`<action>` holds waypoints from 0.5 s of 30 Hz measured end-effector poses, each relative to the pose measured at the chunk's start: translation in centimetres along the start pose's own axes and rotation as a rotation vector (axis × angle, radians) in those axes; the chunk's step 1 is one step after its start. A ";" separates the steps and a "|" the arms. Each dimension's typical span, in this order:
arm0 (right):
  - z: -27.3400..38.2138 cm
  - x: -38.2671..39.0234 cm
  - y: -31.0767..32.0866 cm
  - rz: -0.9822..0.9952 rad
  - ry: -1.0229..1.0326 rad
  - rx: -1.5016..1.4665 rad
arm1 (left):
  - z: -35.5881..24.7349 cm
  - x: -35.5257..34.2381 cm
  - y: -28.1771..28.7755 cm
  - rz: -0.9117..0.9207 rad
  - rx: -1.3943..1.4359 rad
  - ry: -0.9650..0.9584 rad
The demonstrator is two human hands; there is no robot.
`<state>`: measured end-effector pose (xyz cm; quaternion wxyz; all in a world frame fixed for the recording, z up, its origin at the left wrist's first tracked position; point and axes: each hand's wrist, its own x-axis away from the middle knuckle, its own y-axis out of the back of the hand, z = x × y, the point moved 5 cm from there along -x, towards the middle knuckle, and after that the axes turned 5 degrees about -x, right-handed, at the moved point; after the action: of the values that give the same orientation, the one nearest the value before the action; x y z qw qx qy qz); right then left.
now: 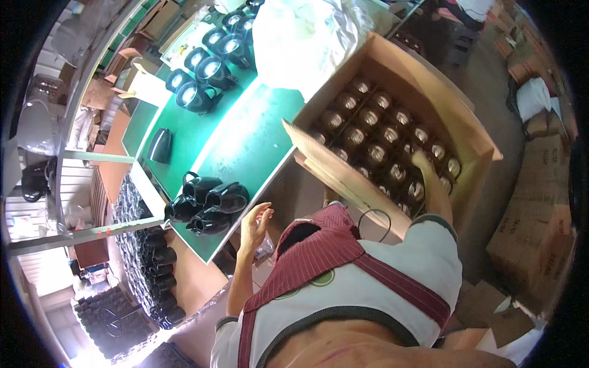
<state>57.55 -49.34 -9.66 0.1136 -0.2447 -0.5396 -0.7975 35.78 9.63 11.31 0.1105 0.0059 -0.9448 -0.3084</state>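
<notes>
My right hand point(422, 161) reaches into an open cardboard carton point(475, 126) at the right, among several round, shiny silvery items point(391, 135) set in dark dividers. Its fingertips are down in a compartment, so what they touch is hidden. My left hand point(259, 222) is raised beside the green table's edge, fingers loosely bent and apart, holding nothing visible. Just left of it, several black jug-shaped bodies point(218, 199) stand together on the green table point(245, 135).
At the back of the table are several black jugs point(195, 95) and white plastic wrapping point(307, 43); a dark piece point(159, 144) sits at the left. Many black parts point(147, 257) fill a lower surface beyond a metal rail point(86, 233). Stacked cartons point(527, 202) line the right side.
</notes>
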 end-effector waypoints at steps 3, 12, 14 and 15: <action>-2.4 0.6 0.8 0.065 -0.062 -0.017 | -2.9 -4.9 -0.5 0.025 0.101 0.002; 2.8 3.0 4.6 -0.001 -0.211 -0.020 | -20.8 -33.1 1.0 -0.205 -0.303 -0.724; 3.8 4.6 6.5 -0.116 -0.196 -0.104 | -23.8 -41.7 -0.3 -0.246 -0.293 -0.783; 5.4 5.5 8.0 -0.166 -0.189 -0.152 | -23.4 -48.2 -1.3 -0.289 -0.404 -0.884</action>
<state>57.87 -47.08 1.20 -0.0228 -0.2812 -0.5043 -0.8161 87.71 -1.15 19.02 -0.3448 -0.0158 -0.8122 -0.4703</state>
